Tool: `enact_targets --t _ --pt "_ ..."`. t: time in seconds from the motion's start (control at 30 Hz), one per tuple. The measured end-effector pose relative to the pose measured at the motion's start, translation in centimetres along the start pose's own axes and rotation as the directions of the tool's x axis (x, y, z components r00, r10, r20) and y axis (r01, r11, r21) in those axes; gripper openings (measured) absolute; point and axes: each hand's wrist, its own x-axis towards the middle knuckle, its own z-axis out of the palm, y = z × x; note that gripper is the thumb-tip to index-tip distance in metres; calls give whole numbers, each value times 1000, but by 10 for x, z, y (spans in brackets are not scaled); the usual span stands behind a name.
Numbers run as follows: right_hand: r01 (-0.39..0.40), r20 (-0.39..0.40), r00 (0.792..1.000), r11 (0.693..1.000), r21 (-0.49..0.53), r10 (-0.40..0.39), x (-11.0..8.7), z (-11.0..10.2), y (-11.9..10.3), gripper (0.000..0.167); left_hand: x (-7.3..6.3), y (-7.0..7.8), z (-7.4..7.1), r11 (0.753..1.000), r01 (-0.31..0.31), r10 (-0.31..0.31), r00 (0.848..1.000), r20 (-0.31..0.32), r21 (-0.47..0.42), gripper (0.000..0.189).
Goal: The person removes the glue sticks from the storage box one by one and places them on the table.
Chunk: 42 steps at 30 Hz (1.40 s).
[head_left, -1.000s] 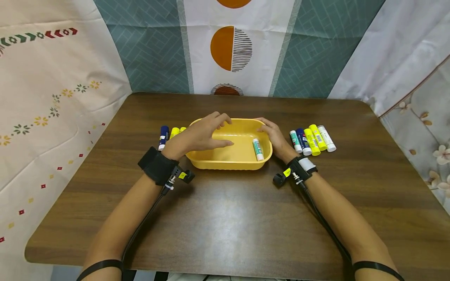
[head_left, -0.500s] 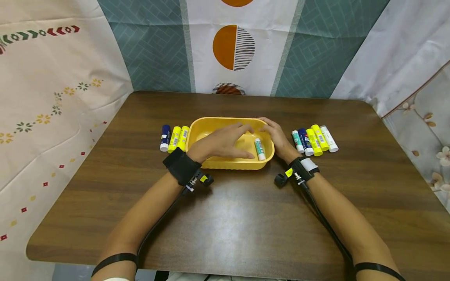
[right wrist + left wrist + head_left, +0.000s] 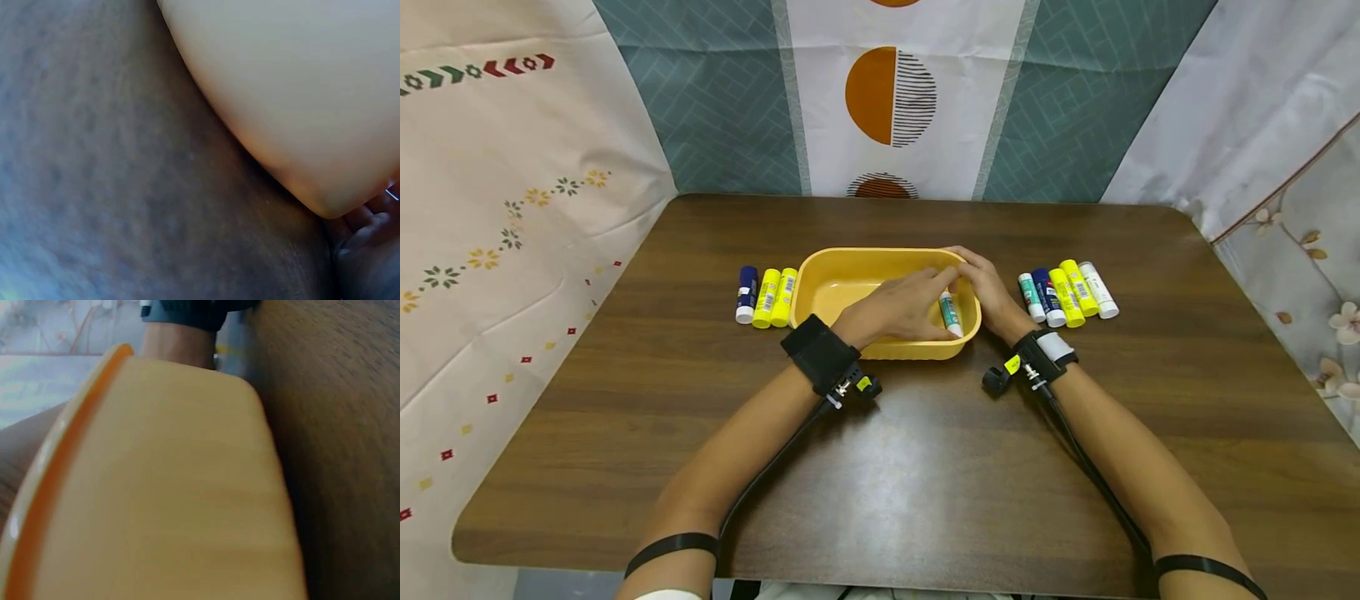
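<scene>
A teal-and-white glue stick [image 3: 950,313] lies at the right end of a yellow plastic tub [image 3: 820,265]. My left hand [image 3: 898,307] reaches into the tub, with fingers above the stick and the thumb close to its lower end; contact is hard to tell. At the tub's right end, my right hand [image 3: 988,293] holds the rim. The left wrist view is filled by the tub's outer wall [image 3: 169,475]. In the right wrist view, fingers of the right hand [image 3: 369,234] show beside the tub's corner [image 3: 300,125].
Left of the tub lie a blue glue stick [image 3: 746,295] and two yellow ones [image 3: 773,297]. To its right is a row of several glue sticks [image 3: 1067,293], teal, blue, yellow and white. All are on a brown wooden table [image 3: 880,467] with patterned cloths behind.
My left hand has moved rightward across the tub to the teal glue stick, and its thumb and fingers have drawn closer together. The right hand stays at the tub's rim.
</scene>
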Motion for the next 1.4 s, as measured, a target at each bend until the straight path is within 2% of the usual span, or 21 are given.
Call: enact_targets --t 0.2,0.37,0.63,0.9,1.13,1.23,1.4 --pt "9 -5 1000 1000 -2 -9 0 0 -1 36 5 1 7 994 -52 57 997 -46 99 70" --pt "1 -2 1000 1000 -8 -1 -1 2 -1 38 6 1 11 991 -44 52 997 -59 123 68" --pt "13 0 1000 1000 -6 -13 -2 3 2 36 -2 -1 7 999 -28 29 999 -30 44 71" --pt "-7 -12 1000 1000 -16 7 -1 2 -1 36 -11 -2 -6 998 -17 16 1000 -18 -57 69" --pt "-41 -32 999 999 1 41 -5 -1 0 35 -21 -4 -23 990 -9 8 1000 -7 -138 64" --pt "-44 -28 999 999 -7 44 -5 -1 0 35 -30 -10 -35 987 -7 1 999 -39 -158 63" --pt "-45 -15 999 999 -25 44 -3 1 -3 37 -48 -23 -55 986 -1 -22 991 -131 -167 58"
